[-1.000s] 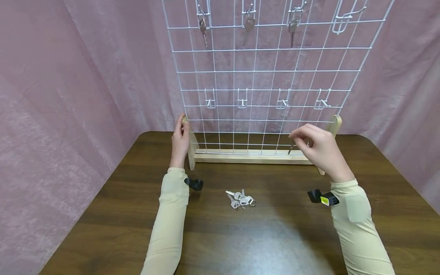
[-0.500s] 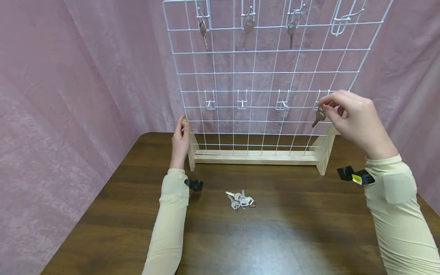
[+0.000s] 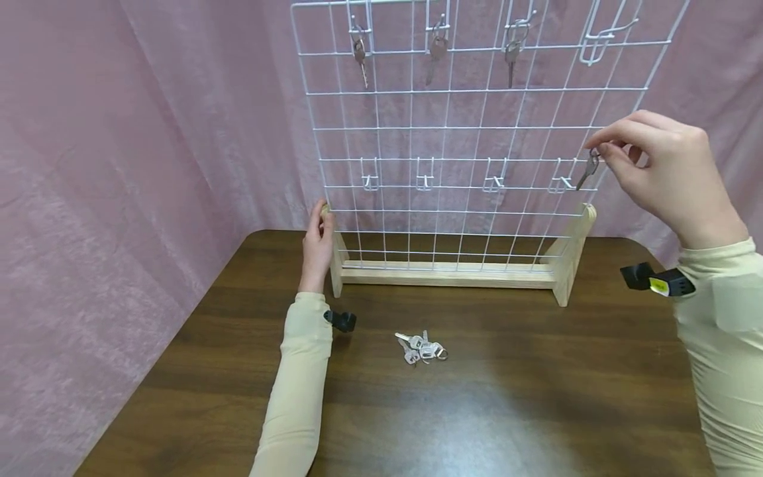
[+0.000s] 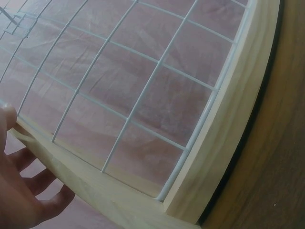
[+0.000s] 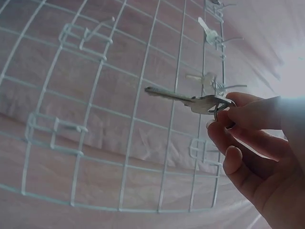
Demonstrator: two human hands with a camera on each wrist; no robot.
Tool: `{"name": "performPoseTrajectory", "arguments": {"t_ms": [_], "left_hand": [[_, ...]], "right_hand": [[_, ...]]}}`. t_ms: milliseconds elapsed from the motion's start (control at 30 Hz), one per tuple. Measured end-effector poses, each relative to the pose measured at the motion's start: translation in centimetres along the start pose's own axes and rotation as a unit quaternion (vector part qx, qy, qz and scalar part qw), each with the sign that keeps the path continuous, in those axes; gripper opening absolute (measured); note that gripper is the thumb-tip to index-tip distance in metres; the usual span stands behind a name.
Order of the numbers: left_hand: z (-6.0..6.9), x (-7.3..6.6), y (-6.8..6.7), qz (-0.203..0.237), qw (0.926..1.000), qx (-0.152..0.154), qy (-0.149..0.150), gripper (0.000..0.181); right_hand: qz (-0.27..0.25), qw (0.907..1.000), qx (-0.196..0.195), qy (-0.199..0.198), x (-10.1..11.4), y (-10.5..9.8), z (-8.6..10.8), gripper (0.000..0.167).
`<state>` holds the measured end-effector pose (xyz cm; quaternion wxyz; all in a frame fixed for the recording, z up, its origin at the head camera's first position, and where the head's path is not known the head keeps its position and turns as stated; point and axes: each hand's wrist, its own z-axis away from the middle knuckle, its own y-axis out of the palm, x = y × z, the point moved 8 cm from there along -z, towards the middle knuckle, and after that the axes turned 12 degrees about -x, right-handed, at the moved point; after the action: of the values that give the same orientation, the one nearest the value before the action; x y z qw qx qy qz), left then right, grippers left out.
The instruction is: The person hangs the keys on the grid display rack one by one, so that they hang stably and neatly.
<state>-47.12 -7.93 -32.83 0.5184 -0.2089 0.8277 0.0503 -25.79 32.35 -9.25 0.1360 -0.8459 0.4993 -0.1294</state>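
Student: What does the right hand hold?

Tutor: Thumb and fingers pinch the ring of a key at the upper right of the head view. The blade slants down and to the left, its tip appearing near the lower row's far-right hook; contact between them cannot be told. In the right wrist view, the key lies near the centre, blade pointing left, before the white wire grid.

Student: And the left hand?

Tutor: Left of centre in the head view, it grips the top of the left wooden support. The left wrist view, at lower left, shows its fingers about the edge of the wood.

Student: Where are the other keys?

Tutor: Three hanging keys occupy hooks along the top of the head view, at left, middle and right. A key pile, bows and blades overlapping, lies below centre on the brown table. A pink curtain fills the background.
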Motion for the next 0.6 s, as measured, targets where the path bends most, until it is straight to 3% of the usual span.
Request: {"name": "performPoseTrajectory", "arguments": {"t_ms": [400, 600], "left_hand": [[0.0, -0.3, 0.0, -0.005, 1.0, -0.006, 0.003, 0.045], [0.0, 0.1, -0.1, 0.0, 1.0, -0.003, -0.001, 0.046]], "right_hand": [[0.047, 0.9976, -0.038, 0.035, -1.9, -1.3, -4.3, 0.023], [0.058, 0.9962, -0.033, 0.056, -3.1, -1.1, -6.1, 0.028]]}}
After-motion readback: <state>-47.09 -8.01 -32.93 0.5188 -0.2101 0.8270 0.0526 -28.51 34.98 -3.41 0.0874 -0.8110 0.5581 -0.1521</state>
